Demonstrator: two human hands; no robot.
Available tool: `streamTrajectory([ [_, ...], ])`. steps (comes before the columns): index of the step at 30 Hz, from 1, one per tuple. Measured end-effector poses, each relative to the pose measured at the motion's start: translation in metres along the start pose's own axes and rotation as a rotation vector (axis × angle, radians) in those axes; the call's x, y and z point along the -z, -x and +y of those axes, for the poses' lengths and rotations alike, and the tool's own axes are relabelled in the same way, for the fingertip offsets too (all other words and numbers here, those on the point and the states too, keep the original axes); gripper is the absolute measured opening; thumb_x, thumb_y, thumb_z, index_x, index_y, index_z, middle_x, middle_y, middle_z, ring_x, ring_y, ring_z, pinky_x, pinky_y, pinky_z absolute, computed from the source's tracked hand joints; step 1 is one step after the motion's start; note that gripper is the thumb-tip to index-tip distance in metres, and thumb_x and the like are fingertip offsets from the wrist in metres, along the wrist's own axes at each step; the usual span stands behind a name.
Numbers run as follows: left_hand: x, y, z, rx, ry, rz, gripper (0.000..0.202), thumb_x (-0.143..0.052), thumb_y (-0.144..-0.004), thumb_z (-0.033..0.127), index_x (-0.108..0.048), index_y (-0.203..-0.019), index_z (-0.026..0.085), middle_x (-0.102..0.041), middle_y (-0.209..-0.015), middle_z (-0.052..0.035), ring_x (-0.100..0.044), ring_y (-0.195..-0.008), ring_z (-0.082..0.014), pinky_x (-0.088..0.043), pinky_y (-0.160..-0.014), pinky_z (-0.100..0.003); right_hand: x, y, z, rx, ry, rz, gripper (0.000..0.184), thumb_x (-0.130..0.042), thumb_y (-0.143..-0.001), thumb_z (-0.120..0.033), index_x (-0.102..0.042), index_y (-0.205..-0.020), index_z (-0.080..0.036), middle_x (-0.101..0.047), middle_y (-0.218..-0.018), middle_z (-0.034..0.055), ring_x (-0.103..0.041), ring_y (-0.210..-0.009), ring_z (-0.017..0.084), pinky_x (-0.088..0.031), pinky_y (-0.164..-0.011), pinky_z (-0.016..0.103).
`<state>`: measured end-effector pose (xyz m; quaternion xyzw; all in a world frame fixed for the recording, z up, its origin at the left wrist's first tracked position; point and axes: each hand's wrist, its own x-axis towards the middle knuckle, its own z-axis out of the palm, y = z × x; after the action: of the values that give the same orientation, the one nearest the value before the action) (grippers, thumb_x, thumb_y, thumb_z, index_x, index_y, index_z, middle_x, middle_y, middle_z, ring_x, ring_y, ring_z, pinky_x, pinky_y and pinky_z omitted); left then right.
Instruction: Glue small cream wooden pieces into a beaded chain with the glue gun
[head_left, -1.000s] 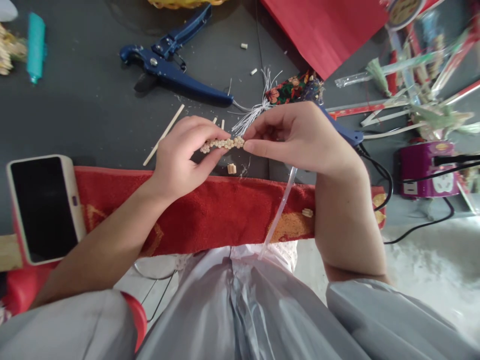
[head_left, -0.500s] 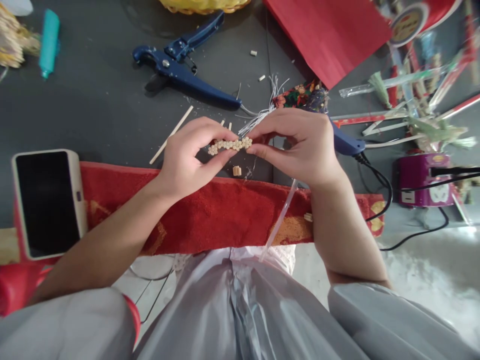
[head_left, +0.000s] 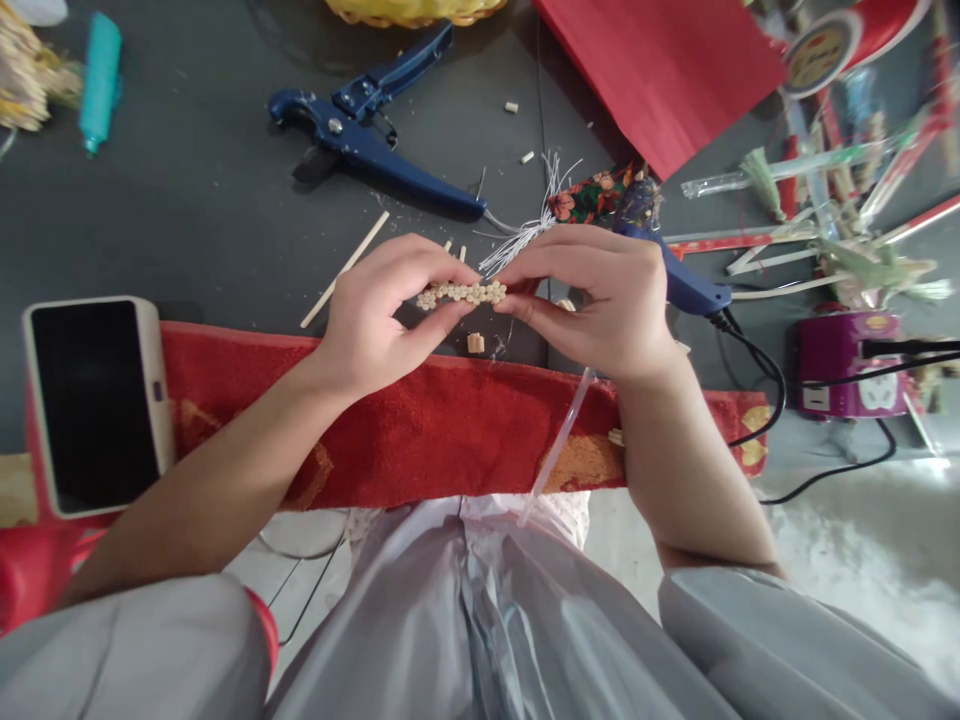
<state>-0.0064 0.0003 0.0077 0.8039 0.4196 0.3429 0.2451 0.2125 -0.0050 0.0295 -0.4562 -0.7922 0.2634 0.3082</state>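
Observation:
Between my hands is a strip of small pale straw pieces (head_left: 459, 293) joined in flower-like clusters, their round ends facing me. My left hand (head_left: 382, 310) pinches the strip between thumb and fingers from the left. From the right, my right hand (head_left: 592, 295) pinches the strip's right end with thumb and forefinger. Just below the strip, a small bundle of cut straw pieces (head_left: 475, 343) lies on the dark table. A pale thin stick (head_left: 345, 268) rests beyond my left hand. White threads (head_left: 517, 240) spread out behind my fingertips.
Blue cutting pliers (head_left: 375, 145) lie beyond my hands. A blue glue gun (head_left: 686, 280) with a cord is right of my right hand, near a purple power adapter (head_left: 847, 365). A phone (head_left: 97, 405) sits at left by a red towel (head_left: 420, 430). Red paper (head_left: 667, 70) lies at the back.
Both hands keep their pinch on the strip, with barely any motion. My right hand has turned slightly, uncovering more of the floral cloth and a pale piece behind its thumb.

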Motion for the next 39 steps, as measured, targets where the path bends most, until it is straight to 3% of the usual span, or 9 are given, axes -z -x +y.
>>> streamTrajectory([
  [6, 0.001, -0.001, -0.002, -0.058, -0.041, 0.001, 0.017, -0.059, -0.094, 0.036, -0.069, -0.101, 0.024, -0.073, -0.101, -0.0032, -0.070, -0.095, -0.0175, -0.061, -0.088, -0.033, 0.000, 0.001, 0.000, -0.010, 0.074, -0.024, 0.018, -0.059, -0.092, -0.035, -0.074, -0.092, -0.026, -0.072, -0.093, 0.0057, -0.068, -0.086, 0.022, -0.057, -0.081, 0.040],
  [12, 0.000, -0.001, -0.007, -0.125, 0.030, 0.001, 0.016, -0.061, -0.093, 0.032, -0.069, -0.102, 0.022, -0.072, -0.102, -0.0029, -0.070, -0.097, -0.0176, -0.060, -0.089, -0.032, -0.005, 0.001, 0.009, 0.177, 0.019, 0.060, 0.012, -0.062, -0.091, -0.029, -0.073, -0.091, -0.023, -0.071, -0.088, 0.0031, -0.068, -0.083, 0.018, -0.058, -0.078, 0.035],
  [15, -0.003, -0.002, -0.011, -0.157, 0.022, 0.033, 0.015, -0.063, -0.092, 0.031, -0.069, -0.102, 0.021, -0.073, -0.101, -0.0024, -0.070, -0.095, -0.0175, -0.060, -0.087, -0.032, -0.006, 0.001, 0.012, 0.205, 0.007, 0.088, 0.010, -0.063, -0.091, -0.027, -0.072, -0.092, -0.022, -0.072, -0.087, 0.0021, -0.068, -0.080, 0.016, -0.058, -0.075, 0.034],
  [21, -0.003, -0.004, -0.016, -0.373, -0.070, 0.107, 0.010, -0.062, -0.091, 0.022, -0.068, -0.100, 0.022, -0.074, -0.096, -0.0023, -0.069, -0.087, -0.0157, -0.059, -0.081, -0.034, 0.001, 0.003, 0.012, 0.194, -0.051, 0.115, 0.014, -0.072, -0.087, -0.030, -0.072, -0.098, -0.022, -0.074, -0.092, 0.0048, -0.066, -0.074, 0.015, -0.060, -0.074, 0.035],
  [26, 0.001, -0.008, -0.010, -0.640, -0.131, 0.321, 0.018, -0.066, -0.086, 0.012, -0.066, -0.099, 0.024, -0.073, -0.091, 0.0013, -0.070, -0.083, -0.0135, -0.058, -0.076, -0.029, 0.002, 0.004, 0.008, 0.190, -0.140, 0.103, 0.022, -0.077, -0.082, -0.039, -0.072, -0.097, -0.023, -0.074, -0.090, 0.0053, -0.068, -0.077, 0.018, -0.062, -0.076, 0.037],
  [30, 0.004, -0.008, -0.007, -0.724, -0.269, 0.394, 0.016, -0.071, -0.082, 0.014, -0.065, -0.095, 0.020, -0.072, -0.088, 0.0009, -0.068, -0.078, -0.0117, -0.059, -0.073, -0.025, 0.000, 0.003, 0.005, 0.241, -0.148, 0.130, 0.020, -0.076, -0.083, -0.037, -0.073, -0.098, -0.023, -0.074, -0.087, 0.0042, -0.068, -0.074, 0.017, -0.063, -0.070, 0.034],
  [34, 0.006, -0.004, -0.007, -0.697, -0.317, 0.292, 0.013, -0.068, -0.087, 0.020, -0.064, -0.097, 0.027, -0.072, -0.092, 0.0020, -0.070, -0.084, -0.0124, -0.060, -0.071, -0.026, -0.001, 0.003, 0.002, 0.352, -0.194, 0.159, 0.021, -0.077, -0.083, -0.028, -0.072, -0.102, -0.021, -0.075, -0.087, 0.0030, -0.069, -0.074, 0.016, -0.062, -0.068, 0.033],
  [39, 0.006, -0.004, -0.005, -0.758, -0.317, 0.324, 0.010, -0.067, -0.087, 0.021, -0.065, -0.097, 0.023, -0.073, -0.091, 0.0007, -0.069, -0.083, -0.0121, -0.061, -0.073, -0.024, -0.002, 0.003, 0.001, 0.382, -0.210, 0.164, 0.022, -0.078, -0.081, -0.019, -0.072, -0.102, -0.018, -0.077, -0.089, 0.0055, -0.070, -0.076, 0.015, -0.061, -0.070, 0.032],
])
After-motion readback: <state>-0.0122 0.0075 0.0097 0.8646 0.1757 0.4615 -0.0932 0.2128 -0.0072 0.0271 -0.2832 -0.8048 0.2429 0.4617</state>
